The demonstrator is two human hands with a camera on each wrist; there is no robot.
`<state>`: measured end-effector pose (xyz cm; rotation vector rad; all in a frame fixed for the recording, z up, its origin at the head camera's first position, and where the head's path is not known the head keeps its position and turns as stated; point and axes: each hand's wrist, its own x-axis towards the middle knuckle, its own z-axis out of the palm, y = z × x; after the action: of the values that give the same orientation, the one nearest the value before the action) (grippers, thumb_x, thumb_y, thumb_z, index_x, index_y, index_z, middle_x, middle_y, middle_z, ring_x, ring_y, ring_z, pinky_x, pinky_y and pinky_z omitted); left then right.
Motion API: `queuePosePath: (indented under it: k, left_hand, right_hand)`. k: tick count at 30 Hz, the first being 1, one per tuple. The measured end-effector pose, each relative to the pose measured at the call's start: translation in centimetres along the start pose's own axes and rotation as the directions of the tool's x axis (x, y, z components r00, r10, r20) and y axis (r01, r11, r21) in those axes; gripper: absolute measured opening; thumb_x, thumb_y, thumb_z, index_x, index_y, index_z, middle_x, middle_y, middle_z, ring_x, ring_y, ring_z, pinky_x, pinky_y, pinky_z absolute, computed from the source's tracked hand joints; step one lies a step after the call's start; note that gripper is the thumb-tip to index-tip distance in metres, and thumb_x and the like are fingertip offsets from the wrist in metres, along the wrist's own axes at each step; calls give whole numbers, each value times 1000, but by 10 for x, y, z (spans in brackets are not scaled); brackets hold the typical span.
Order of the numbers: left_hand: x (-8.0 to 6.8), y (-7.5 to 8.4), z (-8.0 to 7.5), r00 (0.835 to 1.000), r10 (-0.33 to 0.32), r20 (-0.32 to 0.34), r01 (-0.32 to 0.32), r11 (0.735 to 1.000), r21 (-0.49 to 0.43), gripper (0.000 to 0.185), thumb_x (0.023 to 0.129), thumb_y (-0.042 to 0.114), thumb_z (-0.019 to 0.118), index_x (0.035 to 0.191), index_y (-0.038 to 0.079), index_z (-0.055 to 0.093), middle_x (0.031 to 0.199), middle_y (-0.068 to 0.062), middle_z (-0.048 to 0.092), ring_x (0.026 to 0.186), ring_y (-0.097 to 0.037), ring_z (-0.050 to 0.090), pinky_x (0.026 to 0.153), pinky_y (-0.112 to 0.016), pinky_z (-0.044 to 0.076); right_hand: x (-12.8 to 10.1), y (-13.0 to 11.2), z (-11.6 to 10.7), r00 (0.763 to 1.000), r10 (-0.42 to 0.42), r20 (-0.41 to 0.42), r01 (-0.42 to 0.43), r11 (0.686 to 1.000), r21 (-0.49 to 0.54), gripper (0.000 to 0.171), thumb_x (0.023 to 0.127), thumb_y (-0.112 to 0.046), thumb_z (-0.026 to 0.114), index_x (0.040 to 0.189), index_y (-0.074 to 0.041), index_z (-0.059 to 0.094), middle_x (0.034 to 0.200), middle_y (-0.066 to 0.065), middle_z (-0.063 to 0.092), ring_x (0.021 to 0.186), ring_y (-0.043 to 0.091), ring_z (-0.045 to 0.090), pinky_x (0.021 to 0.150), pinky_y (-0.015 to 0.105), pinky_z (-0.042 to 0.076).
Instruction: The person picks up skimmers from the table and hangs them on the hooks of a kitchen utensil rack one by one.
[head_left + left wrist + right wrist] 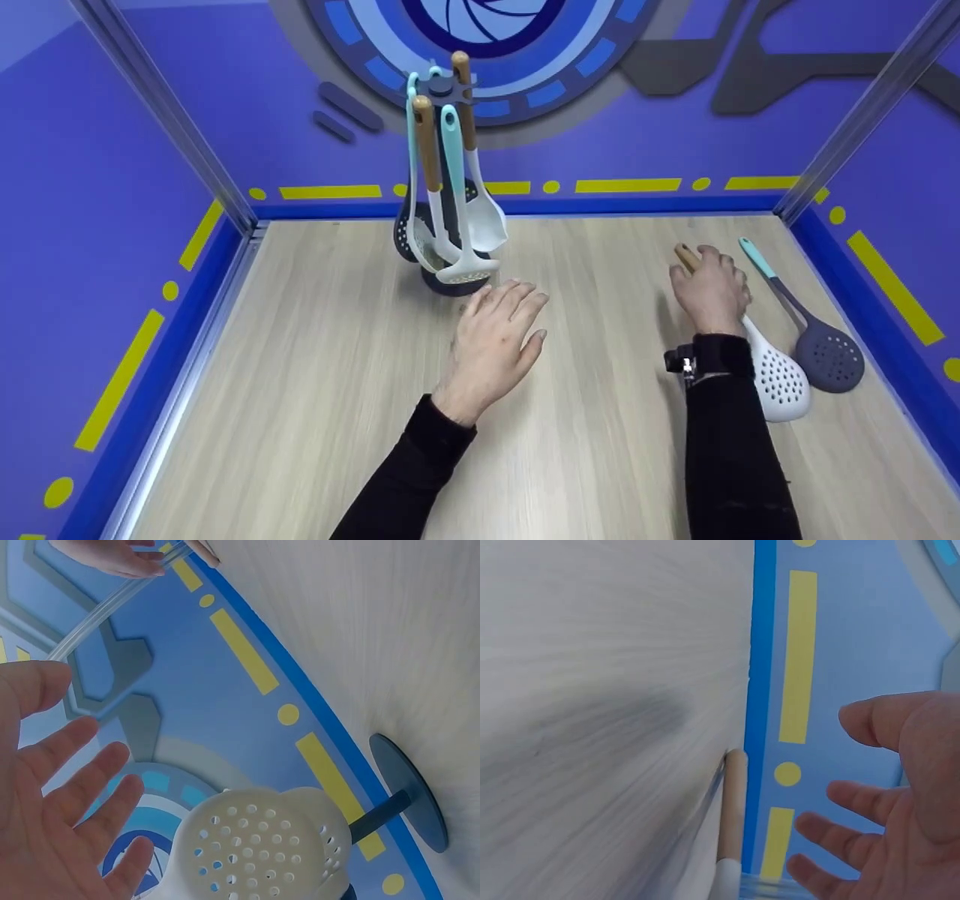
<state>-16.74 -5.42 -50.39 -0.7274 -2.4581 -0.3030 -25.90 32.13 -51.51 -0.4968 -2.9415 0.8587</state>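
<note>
My left hand (495, 345) is held with fingers spread in front of the utensil stand (441, 90), gripping nothing. In the left wrist view its fingers (90, 772) are apart from a white perforated utensil head (251, 847) hanging there. At the right, my right hand (711, 294) hovers over a white skimmer (781, 379) lying on the table. The right wrist view has the skimmer's wooden handle (733, 806) apart from the loosely bent fingers (840, 836). Beside that skimmer lies a dark skimmer (829, 356) with a mint handle.
Several utensils hang round the stand, among them a mint-handled masher (454, 150) and a white ladle (486, 221). The stand's round dark base (411, 791) rests on the wooden table (300, 390). Blue panels (585, 150) border the back and both sides.
</note>
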Motion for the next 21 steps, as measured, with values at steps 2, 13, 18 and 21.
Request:
queuePosePath:
  k: [2, 13, 18, 21]
  left_hand:
    - [0, 1, 1, 1000, 3, 11, -3, 1000, 4, 51, 107, 38, 82, 155, 26, 72, 157, 4, 75, 154, -22, 68, 132, -51, 52]
    - [-2, 8, 6, 998, 22, 55, -23, 999, 26, 49, 108, 42, 80, 154, 27, 72, 159, 4, 75, 153, -22, 69, 130, -48, 53]
    - [-3, 9, 10, 997, 29, 70, -30, 999, 24, 49, 108, 41, 80, 154, 27, 72, 158, 4, 75, 152, -22, 69, 130, -48, 54]
    - [-4, 11, 11, 996, 31, 85, -33, 999, 25, 49, 108, 41, 80, 154, 27, 72, 158, 5, 75, 153, -21, 69, 130, -48, 54]
  right_hand:
    - [1, 6, 0, 1000, 21, 4, -21, 1000, -5, 78, 119, -40, 56, 183, -2, 30, 181, 40, 37, 168, 68, 31, 135, 87, 26]
    - [3, 30, -2, 989, 121, 86, -116, 992, -55, 84, 119, -45, 51, 183, 3, 23, 182, 44, 30, 165, 72, 31, 129, 90, 33]
    - [1, 36, -2, 986, 139, 90, -134, 989, -57, 84, 120, -46, 50, 182, 4, 24, 179, 45, 33, 161, 73, 36, 127, 89, 37]
    - [-1, 39, -2, 985, 148, 93, -143, 988, -51, 84, 120, -45, 50, 182, 5, 24, 178, 45, 34, 159, 74, 37, 126, 89, 37]
